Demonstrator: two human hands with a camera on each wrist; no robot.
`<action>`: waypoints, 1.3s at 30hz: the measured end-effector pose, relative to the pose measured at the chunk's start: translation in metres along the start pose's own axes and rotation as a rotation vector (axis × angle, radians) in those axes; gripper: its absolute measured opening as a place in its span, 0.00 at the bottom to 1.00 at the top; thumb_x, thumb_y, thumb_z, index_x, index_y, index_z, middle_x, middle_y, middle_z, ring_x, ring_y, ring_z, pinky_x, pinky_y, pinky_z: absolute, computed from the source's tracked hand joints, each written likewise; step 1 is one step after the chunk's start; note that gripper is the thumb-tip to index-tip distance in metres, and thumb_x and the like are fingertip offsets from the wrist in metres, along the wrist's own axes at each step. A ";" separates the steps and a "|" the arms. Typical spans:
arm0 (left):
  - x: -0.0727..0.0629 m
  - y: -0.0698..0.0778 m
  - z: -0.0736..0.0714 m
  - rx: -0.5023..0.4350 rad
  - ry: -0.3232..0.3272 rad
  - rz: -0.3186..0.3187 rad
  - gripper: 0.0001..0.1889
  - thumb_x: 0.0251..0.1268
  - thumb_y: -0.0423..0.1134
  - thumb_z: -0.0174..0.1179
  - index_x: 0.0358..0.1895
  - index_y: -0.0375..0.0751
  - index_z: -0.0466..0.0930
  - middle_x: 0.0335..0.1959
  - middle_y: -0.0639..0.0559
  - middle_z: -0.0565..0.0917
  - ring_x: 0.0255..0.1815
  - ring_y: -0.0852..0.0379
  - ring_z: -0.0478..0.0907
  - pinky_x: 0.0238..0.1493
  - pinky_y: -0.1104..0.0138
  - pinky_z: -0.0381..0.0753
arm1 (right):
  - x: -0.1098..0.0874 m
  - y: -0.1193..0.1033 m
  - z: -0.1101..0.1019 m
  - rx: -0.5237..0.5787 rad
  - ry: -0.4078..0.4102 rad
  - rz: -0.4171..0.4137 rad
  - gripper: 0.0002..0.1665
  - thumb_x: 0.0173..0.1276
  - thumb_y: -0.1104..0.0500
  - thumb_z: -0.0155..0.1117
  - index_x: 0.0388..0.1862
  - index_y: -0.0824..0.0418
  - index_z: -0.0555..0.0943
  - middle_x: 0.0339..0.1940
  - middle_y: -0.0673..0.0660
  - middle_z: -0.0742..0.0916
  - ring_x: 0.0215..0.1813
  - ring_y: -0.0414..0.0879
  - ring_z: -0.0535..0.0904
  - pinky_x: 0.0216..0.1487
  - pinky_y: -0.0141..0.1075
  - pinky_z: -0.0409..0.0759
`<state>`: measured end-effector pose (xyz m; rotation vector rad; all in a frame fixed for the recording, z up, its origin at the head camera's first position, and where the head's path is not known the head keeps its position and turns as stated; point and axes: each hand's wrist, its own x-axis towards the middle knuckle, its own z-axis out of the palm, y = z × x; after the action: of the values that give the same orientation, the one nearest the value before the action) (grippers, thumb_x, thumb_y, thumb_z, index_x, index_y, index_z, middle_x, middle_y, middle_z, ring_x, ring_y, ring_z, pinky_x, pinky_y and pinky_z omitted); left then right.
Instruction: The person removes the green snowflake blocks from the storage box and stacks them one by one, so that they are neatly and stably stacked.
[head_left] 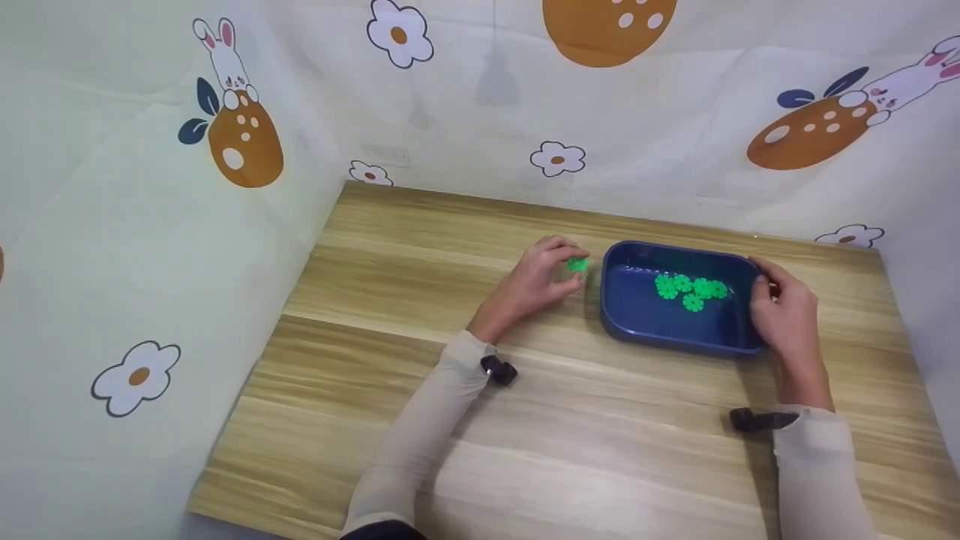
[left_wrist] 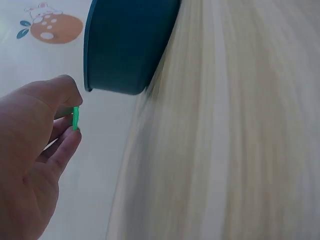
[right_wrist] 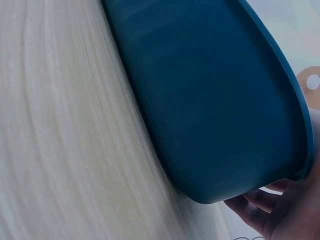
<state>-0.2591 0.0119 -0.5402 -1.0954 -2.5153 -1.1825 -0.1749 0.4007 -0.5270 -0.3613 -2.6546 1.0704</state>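
Observation:
A dark blue plastic tub with rounded corners stands on the wooden table. Inside it lie several bright green snowflake discs, bunched toward the middle and back. My right hand grips the tub's right end, thumb at the rim and fingers round the outer wall; in the right wrist view its fingers curl behind the tub's end. Just left of the tub, my left hand pinches one green snowflake disc between thumb and fingers, above the table and apart from the tub wall.
The wood-grain table runs up to pale curtains printed with rabbits and flowers at the back and sides. A dark wrist camera sits on the left sleeve, another wrist camera on the right.

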 end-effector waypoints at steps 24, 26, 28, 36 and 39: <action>-0.022 -0.027 -0.026 0.006 -0.290 -0.180 0.16 0.69 0.35 0.74 0.57 0.37 0.91 0.54 0.45 0.93 0.56 0.52 0.89 0.64 0.61 0.86 | 0.000 0.000 0.001 -0.003 -0.022 0.037 0.27 0.85 0.54 0.46 0.75 0.56 0.81 0.70 0.65 0.86 0.55 0.47 0.78 0.48 0.24 0.70; -0.022 -0.027 -0.027 0.002 -0.292 -0.184 0.16 0.68 0.35 0.75 0.57 0.37 0.91 0.54 0.45 0.93 0.57 0.51 0.89 0.64 0.60 0.86 | 0.001 0.001 0.002 -0.003 -0.010 0.023 0.27 0.85 0.55 0.47 0.75 0.57 0.81 0.69 0.65 0.86 0.53 0.42 0.77 0.48 0.23 0.70; -0.023 -0.027 -0.028 0.002 -0.293 -0.186 0.17 0.68 0.36 0.75 0.58 0.37 0.91 0.54 0.45 0.93 0.57 0.51 0.89 0.65 0.59 0.85 | 0.001 0.002 0.003 -0.001 0.001 0.012 0.27 0.85 0.55 0.47 0.74 0.57 0.82 0.68 0.66 0.87 0.50 0.36 0.76 0.48 0.23 0.70; -0.023 -0.027 -0.029 -0.005 -0.295 -0.191 0.17 0.68 0.35 0.75 0.58 0.36 0.91 0.55 0.44 0.93 0.58 0.50 0.89 0.65 0.59 0.86 | 0.000 0.001 0.003 0.008 0.008 0.012 0.27 0.85 0.55 0.47 0.74 0.58 0.82 0.68 0.66 0.87 0.50 0.38 0.76 0.48 0.23 0.69; -0.023 -0.028 -0.028 -0.007 -0.296 -0.191 0.17 0.68 0.36 0.75 0.58 0.36 0.91 0.55 0.44 0.93 0.58 0.50 0.88 0.65 0.59 0.86 | -0.001 0.000 0.003 0.010 0.010 0.012 0.27 0.85 0.55 0.47 0.74 0.59 0.82 0.68 0.65 0.87 0.51 0.39 0.77 0.48 0.23 0.70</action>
<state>-0.2660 -0.0328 -0.5472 -1.1266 -2.8989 -1.1476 -0.1751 0.3992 -0.5292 -0.3795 -2.6406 1.0819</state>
